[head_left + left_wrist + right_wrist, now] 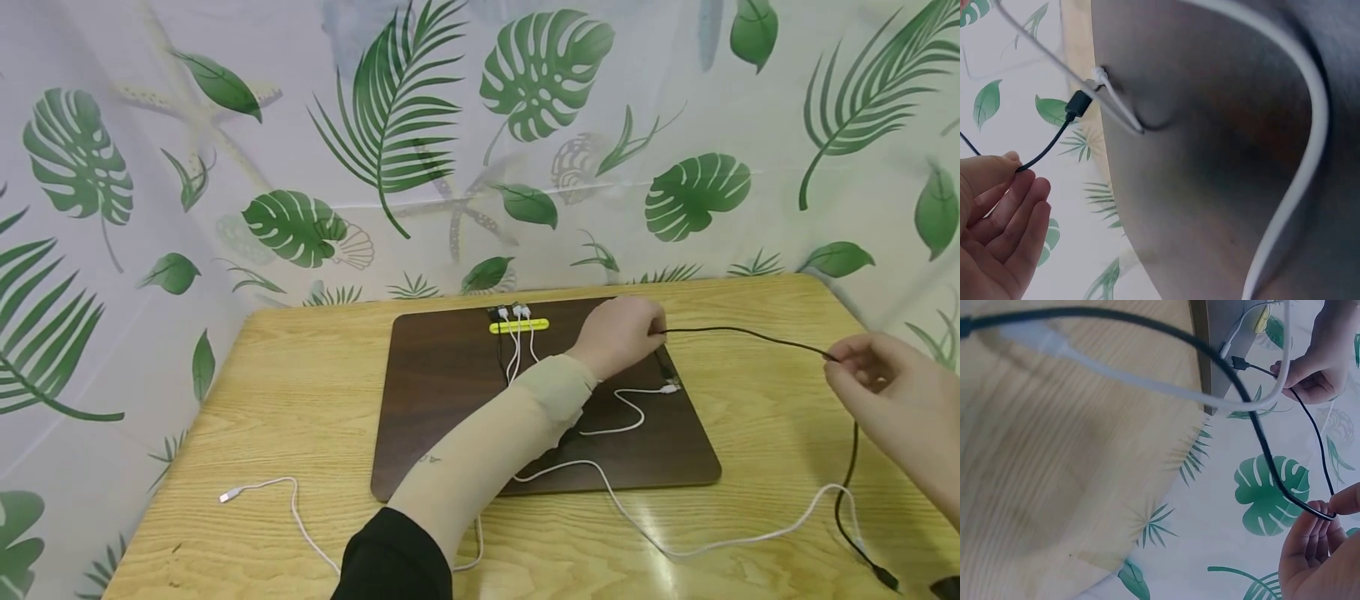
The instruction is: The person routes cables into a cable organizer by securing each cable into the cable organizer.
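A black USB cable (738, 329) runs between my two hands. With thumb and fingertips, my left hand (618, 329) pinches it near one end, above the right side of the dark brown board (442, 408). In the left wrist view the black plug (1079, 104) hangs just beyond my left hand (997, 219), by a white plug. My right hand (888, 387) pinches the cable farther along, off the board's right. From there the cable drops to its other black connector (885, 577) near the table's front right. The right wrist view shows my right hand (1322, 550) holding the bend.
A yellow cable holder (519, 326) at the board's back edge holds several cable ends. A white cable (675, 552) crosses the wooden table (300, 375) to the right; a white USB plug (229, 494) lies at left. Another white plug (669, 388) lies at the board's right edge.
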`<state>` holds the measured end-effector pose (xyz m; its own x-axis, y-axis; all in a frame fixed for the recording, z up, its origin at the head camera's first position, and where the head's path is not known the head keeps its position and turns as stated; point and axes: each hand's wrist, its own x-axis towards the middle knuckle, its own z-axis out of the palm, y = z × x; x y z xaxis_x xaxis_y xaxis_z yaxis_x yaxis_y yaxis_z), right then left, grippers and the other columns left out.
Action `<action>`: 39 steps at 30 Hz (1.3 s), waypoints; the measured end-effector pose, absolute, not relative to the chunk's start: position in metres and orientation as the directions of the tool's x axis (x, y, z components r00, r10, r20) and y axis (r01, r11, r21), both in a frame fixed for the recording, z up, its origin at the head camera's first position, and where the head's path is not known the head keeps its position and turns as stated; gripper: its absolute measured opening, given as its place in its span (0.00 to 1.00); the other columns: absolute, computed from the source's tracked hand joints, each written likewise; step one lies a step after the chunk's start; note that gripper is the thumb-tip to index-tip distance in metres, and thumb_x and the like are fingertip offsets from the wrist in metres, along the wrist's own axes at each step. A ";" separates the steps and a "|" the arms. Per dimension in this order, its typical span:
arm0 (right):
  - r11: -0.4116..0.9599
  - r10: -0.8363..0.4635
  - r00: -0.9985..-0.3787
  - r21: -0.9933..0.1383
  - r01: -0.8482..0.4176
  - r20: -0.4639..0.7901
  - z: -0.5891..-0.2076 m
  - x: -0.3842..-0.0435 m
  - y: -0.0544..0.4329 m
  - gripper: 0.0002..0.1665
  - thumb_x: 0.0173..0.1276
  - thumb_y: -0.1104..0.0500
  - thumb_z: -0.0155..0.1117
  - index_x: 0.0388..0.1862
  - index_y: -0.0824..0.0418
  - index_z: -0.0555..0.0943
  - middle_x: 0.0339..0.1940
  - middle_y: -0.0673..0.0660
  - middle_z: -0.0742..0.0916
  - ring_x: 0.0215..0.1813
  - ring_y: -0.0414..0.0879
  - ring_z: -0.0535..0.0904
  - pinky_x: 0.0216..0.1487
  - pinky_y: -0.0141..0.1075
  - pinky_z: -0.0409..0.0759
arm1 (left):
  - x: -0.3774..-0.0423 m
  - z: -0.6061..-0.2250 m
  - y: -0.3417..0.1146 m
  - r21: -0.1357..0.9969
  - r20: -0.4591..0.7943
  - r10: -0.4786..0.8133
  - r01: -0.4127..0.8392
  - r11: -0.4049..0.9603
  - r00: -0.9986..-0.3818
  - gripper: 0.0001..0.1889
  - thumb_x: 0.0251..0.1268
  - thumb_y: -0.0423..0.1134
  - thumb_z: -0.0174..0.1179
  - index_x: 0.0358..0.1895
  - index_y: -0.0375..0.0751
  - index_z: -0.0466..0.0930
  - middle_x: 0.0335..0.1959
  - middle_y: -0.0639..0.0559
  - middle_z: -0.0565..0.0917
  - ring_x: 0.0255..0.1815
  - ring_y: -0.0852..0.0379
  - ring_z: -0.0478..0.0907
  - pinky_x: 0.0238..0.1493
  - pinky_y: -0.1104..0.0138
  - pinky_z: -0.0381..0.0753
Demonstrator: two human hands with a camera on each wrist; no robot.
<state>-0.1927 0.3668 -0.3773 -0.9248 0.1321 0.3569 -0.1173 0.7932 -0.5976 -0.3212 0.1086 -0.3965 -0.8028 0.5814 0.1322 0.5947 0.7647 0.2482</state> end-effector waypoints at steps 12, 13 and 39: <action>0.820 0.091 -0.927 -0.556 -0.138 0.364 -0.363 -0.194 0.354 0.10 0.73 0.65 0.64 0.47 0.71 0.83 0.28 0.21 0.72 0.32 0.14 0.66 0.33 0.14 0.66 | -0.327 -0.387 0.094 0.236 0.155 0.561 0.581 0.779 -0.814 0.06 0.78 0.47 0.65 0.45 0.54 0.90 0.42 0.64 0.90 0.41 0.68 0.84 0.43 0.74 0.81; 0.821 0.086 -0.928 -0.553 -0.140 0.362 -0.362 -0.194 0.353 0.10 0.73 0.65 0.64 0.47 0.71 0.83 0.28 0.21 0.72 0.32 0.14 0.66 0.33 0.14 0.66 | -0.328 -0.387 0.093 0.236 0.155 0.560 0.581 0.779 -0.814 0.06 0.78 0.47 0.65 0.46 0.54 0.90 0.42 0.65 0.90 0.41 0.68 0.84 0.44 0.74 0.81; 0.807 -0.077 -0.893 -0.498 -0.317 0.444 -0.338 -0.193 0.331 0.10 0.69 0.71 0.63 0.43 0.65 0.88 0.27 0.28 0.76 0.27 0.18 0.70 0.26 0.21 0.65 | -0.337 -0.375 0.068 0.216 0.228 0.548 0.591 0.777 -0.804 0.06 0.77 0.45 0.66 0.45 0.52 0.91 0.42 0.61 0.91 0.42 0.65 0.85 0.46 0.73 0.82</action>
<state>-0.1932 0.3310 -0.3378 -0.8928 -0.0771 0.4437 -0.3172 0.8071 -0.4979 -0.3369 0.0683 -0.3753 -0.8044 0.5484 0.2283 0.5911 0.7773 0.2156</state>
